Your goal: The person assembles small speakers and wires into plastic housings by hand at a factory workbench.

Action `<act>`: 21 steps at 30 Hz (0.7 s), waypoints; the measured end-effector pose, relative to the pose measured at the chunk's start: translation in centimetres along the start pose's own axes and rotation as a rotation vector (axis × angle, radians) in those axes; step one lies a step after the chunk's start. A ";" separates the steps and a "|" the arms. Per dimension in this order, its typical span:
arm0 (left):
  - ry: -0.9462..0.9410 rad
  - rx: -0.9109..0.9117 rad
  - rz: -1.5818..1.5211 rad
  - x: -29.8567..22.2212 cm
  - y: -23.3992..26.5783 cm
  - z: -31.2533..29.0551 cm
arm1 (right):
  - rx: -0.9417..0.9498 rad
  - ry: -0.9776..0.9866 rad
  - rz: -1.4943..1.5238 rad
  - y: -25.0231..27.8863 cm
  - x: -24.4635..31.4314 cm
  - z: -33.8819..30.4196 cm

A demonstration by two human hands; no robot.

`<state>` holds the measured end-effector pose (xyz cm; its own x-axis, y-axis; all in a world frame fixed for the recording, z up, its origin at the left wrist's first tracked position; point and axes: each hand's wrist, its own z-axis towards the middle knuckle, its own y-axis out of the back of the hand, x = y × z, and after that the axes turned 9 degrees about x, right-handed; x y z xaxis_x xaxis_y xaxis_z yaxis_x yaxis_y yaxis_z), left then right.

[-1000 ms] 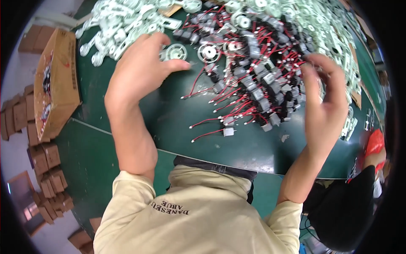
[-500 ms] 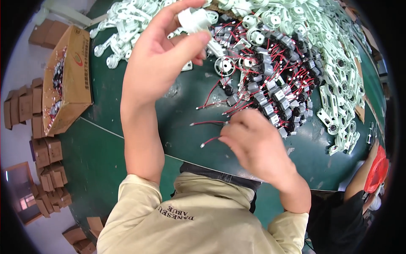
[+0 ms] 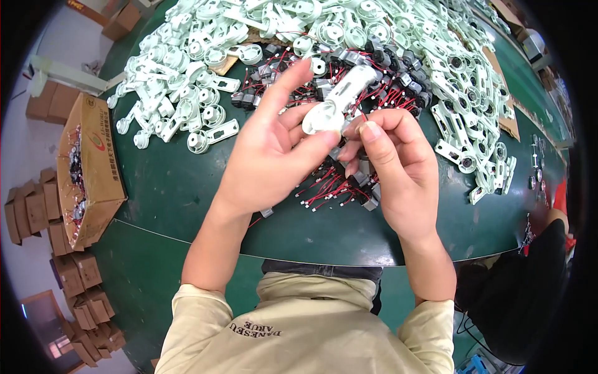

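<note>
My left hand [image 3: 265, 153] grips a pale white-green plastic housing [image 3: 352, 87] by its round cup end, its index finger raised. The housing's long slotted arm tilts up and to the right, away from me. Close beside the cup, my right hand [image 3: 398, 165] is closed in a pinch with a thin red wire [image 3: 362, 116] at the fingertips. Whatever the wire joins is hidden by the fingers. Below and behind both hands spreads a heap of small grey-and-black motors [image 3: 405, 71] with red leads and white plugs.
Many similar plastic housings [image 3: 180, 93] are piled at the far left and back; more parts [image 3: 464, 118] lie at the right. A cardboard box [image 3: 99, 181] of wired motors stands at the left table edge. A person in black [image 3: 511, 299] sits at the right.
My left hand has come down and nearer with the housing, its cup now facing me. My right hand has risen from the motor heap to meet it. The view has shifted.
</note>
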<state>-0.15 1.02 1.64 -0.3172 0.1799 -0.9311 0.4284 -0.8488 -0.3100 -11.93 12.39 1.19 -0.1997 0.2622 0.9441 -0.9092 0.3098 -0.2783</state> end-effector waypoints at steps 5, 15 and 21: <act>0.062 0.096 0.184 1.1 0.1 -0.4 | -0.013 -0.017 0.026 0.4 0.2 0.0; 0.188 0.182 -0.031 0.0 0.2 -1.2 | -0.096 0.016 -0.268 0.0 0.8 -0.1; 0.186 0.105 -0.230 0.1 0.3 -0.6 | -0.200 0.258 -0.505 0.1 -0.1 0.2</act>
<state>0.45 1.13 1.31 -0.2310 0.4530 -0.8610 0.2705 -0.8202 -0.5041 -12.04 12.18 1.09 0.3565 0.2432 0.9021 -0.7770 0.6134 0.1417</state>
